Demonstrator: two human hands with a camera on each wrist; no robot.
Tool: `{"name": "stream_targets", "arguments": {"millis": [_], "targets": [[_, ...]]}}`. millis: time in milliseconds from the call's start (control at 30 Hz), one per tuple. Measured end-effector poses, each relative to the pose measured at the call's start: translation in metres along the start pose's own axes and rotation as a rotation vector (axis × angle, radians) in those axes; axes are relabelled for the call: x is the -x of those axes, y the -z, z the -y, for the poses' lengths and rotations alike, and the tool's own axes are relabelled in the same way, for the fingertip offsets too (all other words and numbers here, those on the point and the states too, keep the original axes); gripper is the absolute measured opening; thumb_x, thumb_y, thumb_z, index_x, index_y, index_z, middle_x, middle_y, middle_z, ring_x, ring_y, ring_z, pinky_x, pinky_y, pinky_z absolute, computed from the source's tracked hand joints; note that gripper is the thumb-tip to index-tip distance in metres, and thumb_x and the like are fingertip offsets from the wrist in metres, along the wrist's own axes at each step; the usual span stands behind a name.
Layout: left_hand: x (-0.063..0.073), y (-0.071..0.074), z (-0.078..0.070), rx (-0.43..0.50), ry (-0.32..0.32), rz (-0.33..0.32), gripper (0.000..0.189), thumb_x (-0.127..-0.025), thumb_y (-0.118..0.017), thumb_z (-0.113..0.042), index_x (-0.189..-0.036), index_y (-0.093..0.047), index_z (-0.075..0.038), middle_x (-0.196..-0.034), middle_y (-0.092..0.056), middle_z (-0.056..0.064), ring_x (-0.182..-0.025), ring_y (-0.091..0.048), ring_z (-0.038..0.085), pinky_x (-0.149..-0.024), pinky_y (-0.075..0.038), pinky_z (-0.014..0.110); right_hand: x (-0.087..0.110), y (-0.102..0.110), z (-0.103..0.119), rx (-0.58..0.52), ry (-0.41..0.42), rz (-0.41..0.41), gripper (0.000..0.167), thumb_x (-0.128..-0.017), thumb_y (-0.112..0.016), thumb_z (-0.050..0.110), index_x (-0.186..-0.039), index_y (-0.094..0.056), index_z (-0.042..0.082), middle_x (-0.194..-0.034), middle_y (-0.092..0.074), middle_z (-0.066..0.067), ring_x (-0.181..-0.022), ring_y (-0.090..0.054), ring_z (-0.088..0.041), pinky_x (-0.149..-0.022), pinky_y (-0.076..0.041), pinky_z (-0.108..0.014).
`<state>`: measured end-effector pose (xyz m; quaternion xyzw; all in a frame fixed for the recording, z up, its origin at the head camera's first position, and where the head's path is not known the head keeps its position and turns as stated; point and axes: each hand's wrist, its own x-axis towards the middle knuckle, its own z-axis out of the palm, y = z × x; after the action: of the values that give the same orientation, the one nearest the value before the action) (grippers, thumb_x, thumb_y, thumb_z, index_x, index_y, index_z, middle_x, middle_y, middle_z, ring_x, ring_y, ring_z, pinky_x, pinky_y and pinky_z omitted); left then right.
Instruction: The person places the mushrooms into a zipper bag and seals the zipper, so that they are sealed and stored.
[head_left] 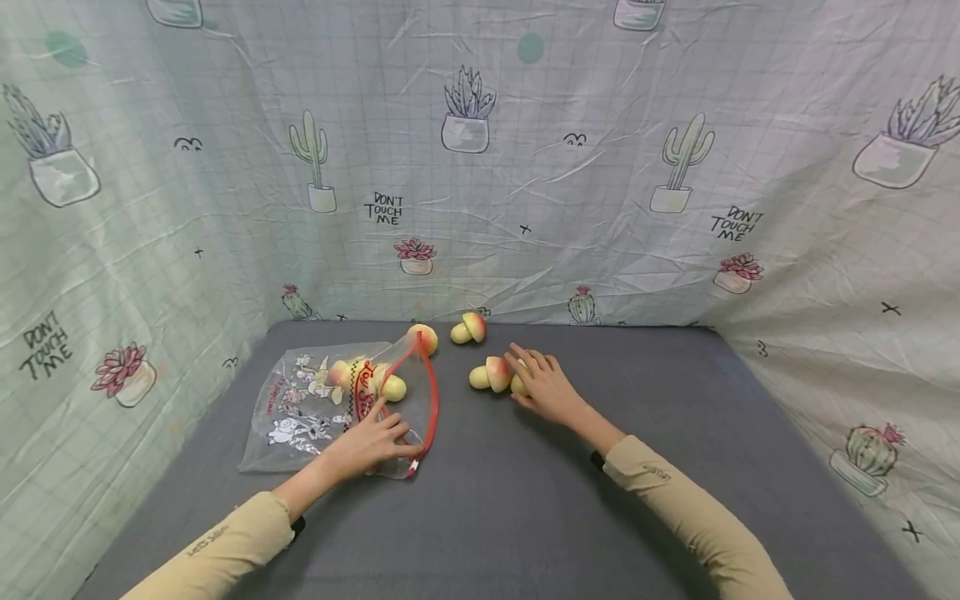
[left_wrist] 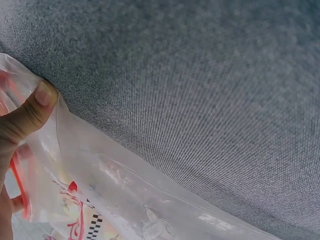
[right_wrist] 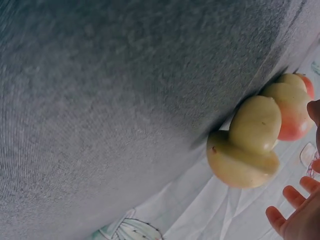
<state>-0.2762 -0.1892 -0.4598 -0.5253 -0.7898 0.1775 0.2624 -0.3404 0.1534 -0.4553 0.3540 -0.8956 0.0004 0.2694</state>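
A clear plastic bag (head_left: pixel 273 417) with a red-edged mouth and printed cartoons lies on the left of the table. Yellow toy mushrooms (head_left: pixel 395 388) with reddish caps show through its film. My left hand (head_left: pixel 367 446) pinches the near side of the bag's mouth; in the left wrist view the thumb (left_wrist: pixel 37 107) presses on the film. With fingers spread, my right hand (head_left: pixel 551 392) hovers at a toy mushroom (head_left: pixel 519 384), partly hidden behind it. Another mushroom (head_left: pixel 491 375) lies just left of that one. The right wrist view shows the nearest mushroom (right_wrist: pixel 255 127) apart from the fingertips (right_wrist: pixel 275 217).
A further mushroom (head_left: pixel 468 328) lies near the back edge of the grey table (head_left: pixel 510 517). One more rounded yellow-red piece (head_left: pixel 425 340) is at the far corner of the bag's mouth. A cactus-print curtain (head_left: pixel 525 183) surrounds the table's back and sides.
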Motion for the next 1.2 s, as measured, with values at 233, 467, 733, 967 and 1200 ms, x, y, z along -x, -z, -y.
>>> {"name": "stream_targets", "arguments": {"millis": [233, 467, 733, 967, 1200], "targets": [[-0.001, 0.001, 0.0, -0.024, -0.005, 0.023, 0.074, -0.044, -0.082, -0.016, -0.11, -0.055, -0.037, -0.083, -0.052, -0.004, -0.082, -0.047, 0.016, -0.089, -0.039, 0.057, 0.0, -0.001, -0.009, 0.008, -0.063, 0.076, 0.077, -0.078, -0.064, 0.04, -0.138, -0.03, 0.008, -0.145, -0.027, -0.011, -0.126, -0.035, -0.03, -0.095, -0.035, -0.05], [-0.002, 0.0, 0.0, -0.026, -0.006, 0.003, 0.075, -0.042, -0.083, -0.016, -0.109, -0.055, -0.038, -0.082, -0.052, -0.004, -0.081, -0.048, 0.016, -0.088, -0.039, 0.057, 0.0, -0.002, -0.015, 0.018, -0.103, 0.136, 0.079, -0.079, -0.06, 0.046, -0.14, -0.027, 0.008, -0.147, -0.024, -0.011, -0.13, -0.03, -0.03, -0.097, -0.032, -0.053], [-0.001, 0.0, -0.001, -0.02, -0.002, 0.015, 0.071, -0.048, -0.08, -0.013, -0.109, -0.055, -0.038, -0.083, -0.052, -0.004, -0.081, -0.047, 0.016, -0.088, -0.039, 0.058, 0.002, -0.005, -0.016, 0.031, -0.096, 0.143, 0.078, -0.077, -0.061, 0.047, -0.138, -0.031, 0.009, -0.144, -0.031, -0.007, -0.124, -0.038, -0.03, -0.093, -0.035, -0.054], [-0.001, -0.001, -0.002, -0.015, -0.003, -0.002, 0.069, -0.049, -0.08, -0.011, -0.108, -0.056, -0.037, -0.082, -0.052, -0.004, -0.08, -0.047, 0.016, -0.088, -0.039, 0.058, 0.002, -0.008, -0.015, 0.045, -0.082, 0.154, 0.078, -0.076, -0.063, 0.048, -0.138, -0.033, 0.012, -0.142, -0.035, -0.006, -0.119, -0.042, -0.03, -0.089, -0.036, -0.053], [-0.001, 0.0, -0.002, -0.012, -0.001, 0.003, 0.07, -0.048, -0.081, -0.014, -0.109, -0.055, -0.037, -0.083, -0.052, -0.004, -0.08, -0.047, 0.015, -0.088, -0.039, 0.058, 0.002, -0.01, -0.016, 0.054, -0.069, 0.157, 0.074, -0.075, -0.064, 0.046, -0.135, -0.038, 0.013, -0.138, -0.04, -0.008, -0.115, -0.043, -0.029, -0.089, -0.037, -0.053]]}}
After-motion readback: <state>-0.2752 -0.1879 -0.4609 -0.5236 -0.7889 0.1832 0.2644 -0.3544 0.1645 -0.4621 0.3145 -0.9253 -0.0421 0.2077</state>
